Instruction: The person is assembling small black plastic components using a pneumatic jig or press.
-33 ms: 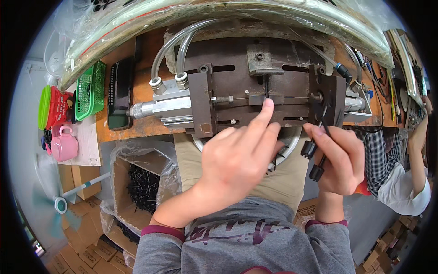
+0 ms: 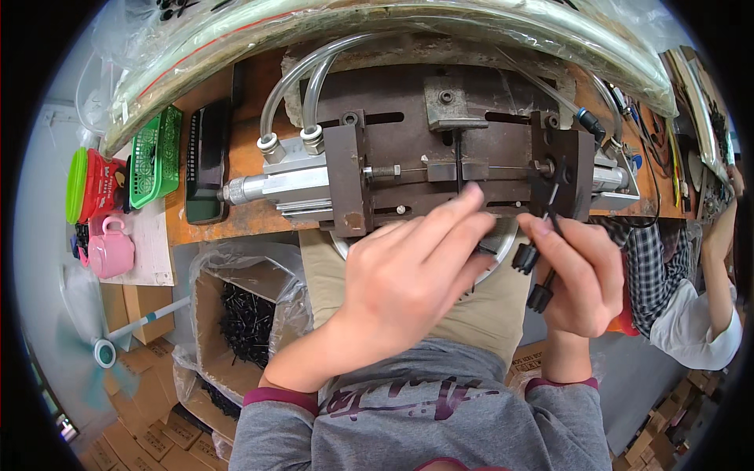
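Observation:
A brown metal fixture lies in front of me, with an air cylinder at each side and thin metal rods reaching a small split block in the middle. One thin black plastic stem stands in the slot of that block. My left hand is just on the near side of it, fingers stretched forward, fingertips close to the stem's near end. Dark bits show beneath its thumb; whether it touches them is unclear. To the right, my right hand pinches several black plastic stems with ridged heads, heads hanging downward.
At lower left, a lined carton holds many black parts. A green basket, a black tray and a pink cup stand on the left. Clear hoses arch over the fixture. Another person's arm shows at far right.
My left index finger has drawn back toward me, off the black stem in the block. My right hand has shifted slightly left with its black stems.

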Tool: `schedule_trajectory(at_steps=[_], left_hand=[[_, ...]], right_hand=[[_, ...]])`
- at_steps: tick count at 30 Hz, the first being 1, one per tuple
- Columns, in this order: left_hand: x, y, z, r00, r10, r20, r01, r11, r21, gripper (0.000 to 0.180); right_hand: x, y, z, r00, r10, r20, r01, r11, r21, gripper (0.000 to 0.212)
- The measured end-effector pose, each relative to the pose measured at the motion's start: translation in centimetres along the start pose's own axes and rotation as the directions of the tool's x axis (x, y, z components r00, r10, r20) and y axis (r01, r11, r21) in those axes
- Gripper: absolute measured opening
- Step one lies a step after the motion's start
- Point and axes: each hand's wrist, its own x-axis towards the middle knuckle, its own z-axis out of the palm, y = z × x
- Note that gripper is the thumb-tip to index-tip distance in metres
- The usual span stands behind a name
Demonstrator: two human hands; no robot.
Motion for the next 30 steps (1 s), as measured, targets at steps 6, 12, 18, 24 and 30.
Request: schedule_trajectory(at_steps=[6, 12, 18, 24, 30], left_hand=[[-0.5, 0.7, -1.0, 0.994, -0.107, -0.012, 0.089, 0.875, -0.476, 0.041], [-1.1, 0.0, -0.7, 0.996, 0.079, -0.026, -0.076, 0.992, 0.101, 0.040], [-0.4, -0.6, 0.6, 0.994, 0.112, 0.012, -0.110, 0.941, 0.321, 0.029], [0.1, 0.0, -0.2, 0.997, 0.028, 0.079, -0.052, 0.942, 0.332, 0.030], [0.0, 1.2, -1.2, 1.000, -0.003, -0.002, 0.001, 0.912, -0.410, 0.036]], right_hand=[[0.7, -0.9, 0.6, 0.994, -0.070, 0.083, 0.066, 0.997, 0.051, 0.037], [0.6, 0.0, 1.0, 0.990, 0.142, -0.015, -0.142, 0.989, 0.032, 0.040], [1.0, -0.4, 0.7, 0.992, 0.123, 0.018, -0.122, 0.992, -0.030, 0.041], [0.9, -0.4, 0.8, 0.998, 0.064, 0.005, -0.063, 0.992, -0.105, 0.036], [0.8, -0.5, 1.5, 0.998, -0.019, 0.060, 0.024, 0.997, -0.079, 0.035]])
